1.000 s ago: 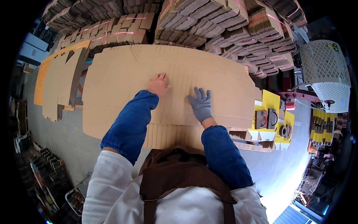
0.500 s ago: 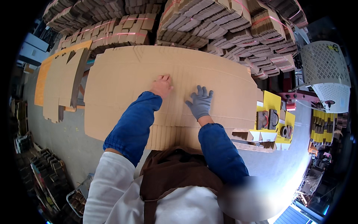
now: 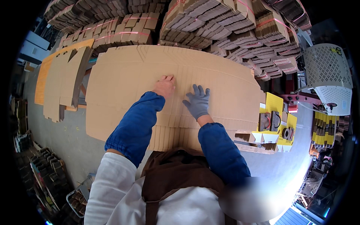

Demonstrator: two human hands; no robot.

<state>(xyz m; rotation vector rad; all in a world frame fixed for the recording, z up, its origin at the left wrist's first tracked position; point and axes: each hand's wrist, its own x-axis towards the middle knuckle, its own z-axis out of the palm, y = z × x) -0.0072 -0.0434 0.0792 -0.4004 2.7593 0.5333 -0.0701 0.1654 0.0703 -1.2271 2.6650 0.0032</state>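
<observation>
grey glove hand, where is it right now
In the head view the right hand in its grey glove lies flat near the middle of the big cardboard sheet, just right of the bare left hand.

Left forearm (image 3: 137, 125) covers a strip of the cardboard sheet (image 3: 123, 78), and its near edge slips out of sight under the apron (image 3: 176, 176). Blurred patch (image 3: 255, 197) at lower right, nothing readable there. Bundled stacks (image 3: 210, 18) run off the top rim. Yellow packs (image 3: 324, 131) and floor clutter (image 3: 48, 180) too small and warped to tell apart.
</observation>
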